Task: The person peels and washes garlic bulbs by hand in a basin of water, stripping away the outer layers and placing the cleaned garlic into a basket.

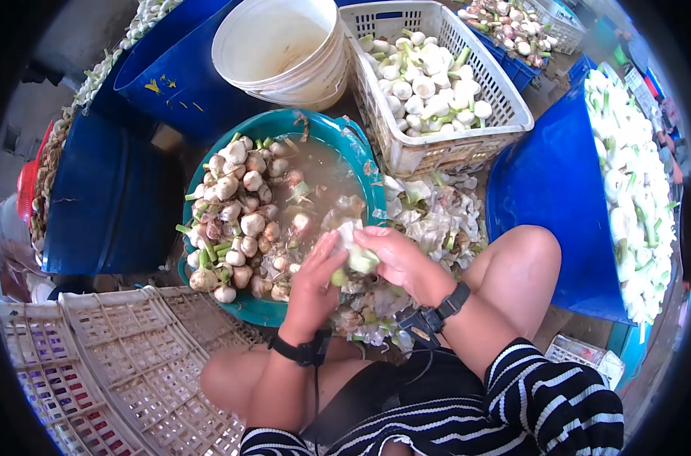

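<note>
I hold one pale garlic bulb (358, 257) between both hands — my left hand (315, 267) against its left side, my right hand (397, 260) gripping its right — at the near right edge of the teal basin (370, 169). Brownish bulbs (235, 186) heap left; peelings (436, 219) lie right; a white crate (467, 144) stands far right.

Black-and-white striped sleeves (554, 403) — black wrist straps (454, 301) (with thin dark cables (316, 391)).
</note>
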### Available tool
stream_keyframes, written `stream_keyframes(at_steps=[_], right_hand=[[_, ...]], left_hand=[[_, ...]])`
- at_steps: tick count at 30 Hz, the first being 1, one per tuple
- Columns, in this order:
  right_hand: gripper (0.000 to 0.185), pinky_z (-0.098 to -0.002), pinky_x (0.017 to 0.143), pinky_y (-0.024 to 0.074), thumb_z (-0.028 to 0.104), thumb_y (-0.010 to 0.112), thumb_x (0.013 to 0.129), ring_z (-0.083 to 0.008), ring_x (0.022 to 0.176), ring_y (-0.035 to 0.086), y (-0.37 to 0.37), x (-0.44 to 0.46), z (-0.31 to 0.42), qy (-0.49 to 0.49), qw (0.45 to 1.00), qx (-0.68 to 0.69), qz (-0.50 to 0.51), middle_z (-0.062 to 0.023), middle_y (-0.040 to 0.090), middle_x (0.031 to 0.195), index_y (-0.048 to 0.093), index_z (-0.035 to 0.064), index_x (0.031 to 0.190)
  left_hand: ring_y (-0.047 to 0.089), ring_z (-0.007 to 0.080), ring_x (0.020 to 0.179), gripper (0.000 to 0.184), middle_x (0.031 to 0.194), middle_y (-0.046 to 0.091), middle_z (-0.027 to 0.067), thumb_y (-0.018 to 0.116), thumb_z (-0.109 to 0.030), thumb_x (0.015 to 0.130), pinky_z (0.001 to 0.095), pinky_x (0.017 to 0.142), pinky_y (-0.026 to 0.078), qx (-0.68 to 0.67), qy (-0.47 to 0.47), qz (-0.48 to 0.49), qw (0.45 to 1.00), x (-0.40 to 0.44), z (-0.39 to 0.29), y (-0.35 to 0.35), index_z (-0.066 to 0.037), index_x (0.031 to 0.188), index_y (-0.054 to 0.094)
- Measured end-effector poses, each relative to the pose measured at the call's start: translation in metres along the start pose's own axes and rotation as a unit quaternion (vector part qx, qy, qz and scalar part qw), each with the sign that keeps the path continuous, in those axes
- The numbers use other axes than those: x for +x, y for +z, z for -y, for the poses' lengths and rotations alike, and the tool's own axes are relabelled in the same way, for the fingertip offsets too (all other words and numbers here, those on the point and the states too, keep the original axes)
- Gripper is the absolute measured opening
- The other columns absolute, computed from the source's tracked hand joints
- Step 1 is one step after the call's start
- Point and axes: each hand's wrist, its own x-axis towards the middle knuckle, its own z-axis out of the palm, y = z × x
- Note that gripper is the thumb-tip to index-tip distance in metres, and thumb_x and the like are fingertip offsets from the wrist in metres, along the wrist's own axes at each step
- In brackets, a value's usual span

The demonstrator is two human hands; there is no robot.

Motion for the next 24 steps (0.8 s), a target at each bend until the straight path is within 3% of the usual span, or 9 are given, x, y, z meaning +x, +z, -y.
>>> stream_keyframes(at_steps=[3, 6, 11, 13, 15, 16, 20, 22, 24], right_hand=[[0.024, -0.0305, 0.083, 0.0457, 0.013, 0.047, 0.090, -0.0155, 0.098, 0.057, 0.009, -0.013, -0.002, -0.097, 0.982, 0.128, 0.104, -0.0038, 0.058, 0.106, 0.050, 0.0064, 0.113], [0.022, -0.0308, 0.086, 0.0432, 0.014, 0.048, 0.090, -0.0155, 0.097, 0.056, -0.006, -0.037, -0.016, -0.146, 0.981, 0.060, 0.110, -0.0036, 0.059, 0.104, 0.052, 0.0065, 0.110], [0.020, -0.0323, 0.075, 0.0468, 0.021, 0.044, 0.091, -0.0183, 0.081, 0.058, -0.033, -0.067, 0.051, -0.316, 0.934, 0.163, -0.015, -0.0063, 0.059, 0.083, 0.056, 0.0060, 0.085], [0.017, -0.0314, 0.071, 0.0481, 0.019, 0.048, 0.087, -0.0180, 0.077, 0.059, -0.047, -0.067, 0.068, -0.358, 0.926, -0.118, 0.017, -0.0066, 0.060, 0.079, 0.058, 0.0051, 0.091], [0.028, -0.0357, 0.072, 0.0477, 0.023, 0.058, 0.080, -0.0224, 0.078, 0.060, -0.039, -0.061, 0.057, -0.226, 0.844, -0.472, -0.116, -0.0102, 0.060, 0.080, 0.058, 0.0008, 0.097], [0.032, -0.0385, 0.071, 0.0468, 0.029, 0.060, 0.078, -0.0281, 0.079, 0.059, -0.038, -0.048, 0.042, -0.371, 0.530, -0.746, -0.158, -0.0135, 0.060, 0.081, 0.058, 0.0004, 0.093], [0.032, -0.0378, 0.057, 0.0443, 0.033, 0.053, 0.085, -0.0263, 0.061, 0.054, 0.035, -0.022, 0.003, -0.260, 0.802, -0.537, -0.033, -0.0115, 0.055, 0.068, 0.056, 0.0015, 0.081], [0.031, -0.0353, 0.052, 0.0434, 0.032, 0.050, 0.087, -0.0233, 0.053, 0.052, 0.049, -0.010, -0.006, -0.201, 0.864, -0.462, 0.002, -0.0095, 0.052, 0.062, 0.055, 0.0023, 0.077], [0.029, -0.0282, 0.044, 0.0396, 0.027, 0.047, 0.089, -0.0155, 0.043, 0.043, 0.056, -0.005, -0.005, -0.016, 0.990, -0.043, 0.136, -0.0035, 0.046, 0.054, 0.049, 0.0074, 0.067]], left_hand=[[0.049, 0.0258, 0.114, 0.027, 0.121, 0.051, 0.0171, 0.058, 0.003, 0.079, 0.0323, 0.093, 0.040, -0.380, -0.205, -0.165, 0.887, -0.007, 0.019, 0.018, 0.000, 0.106, 0.057], [0.056, 0.0190, 0.100, 0.029, 0.110, 0.057, 0.0101, 0.051, -0.021, 0.090, 0.0297, 0.085, 0.047, -0.683, -0.384, -0.265, 0.561, -0.004, 0.027, -0.001, 0.000, 0.110, 0.051], [0.051, 0.0073, 0.067, 0.027, 0.091, 0.058, -0.0048, 0.042, -0.036, 0.092, 0.0206, 0.046, 0.040, -0.711, -0.462, -0.296, 0.439, -0.016, 0.040, -0.004, -0.017, 0.108, 0.053], [0.051, 0.0073, 0.067, 0.025, 0.089, 0.058, -0.0046, 0.043, -0.036, 0.092, 0.0203, 0.046, 0.038, -0.715, -0.451, -0.290, 0.449, -0.020, 0.043, -0.009, -0.017, 0.105, 0.053], [0.052, 0.0079, 0.066, 0.023, 0.084, 0.057, -0.0035, 0.045, -0.036, 0.091, 0.0204, 0.045, 0.036, -0.685, -0.448, -0.298, 0.490, -0.016, 0.038, -0.011, -0.015, 0.099, 0.053], [0.052, 0.0079, 0.066, 0.023, 0.084, 0.057, -0.0035, 0.045, -0.036, 0.091, 0.0204, 0.045, 0.036, -0.685, -0.448, -0.297, 0.492, -0.013, 0.033, -0.010, -0.015, 0.099, 0.053], [0.051, 0.0075, 0.059, 0.021, 0.073, 0.056, -0.0005, 0.049, -0.029, 0.091, 0.0225, 0.044, 0.036, -0.516, -0.496, -0.367, 0.594, 0.005, 0.011, 0.002, -0.009, 0.089, 0.053], [0.050, 0.0073, 0.056, 0.018, 0.069, 0.054, -0.0004, 0.051, -0.025, 0.090, 0.0234, 0.040, 0.035, -0.359, -0.384, -0.342, 0.779, -0.001, 0.013, 0.006, -0.008, 0.083, 0.053], [0.048, 0.0077, 0.054, 0.019, 0.069, 0.054, -0.0011, 0.049, -0.028, 0.090, 0.0227, 0.037, 0.031, -0.356, -0.389, -0.352, 0.773, 0.001, 0.013, 0.001, -0.012, 0.081, 0.052]])
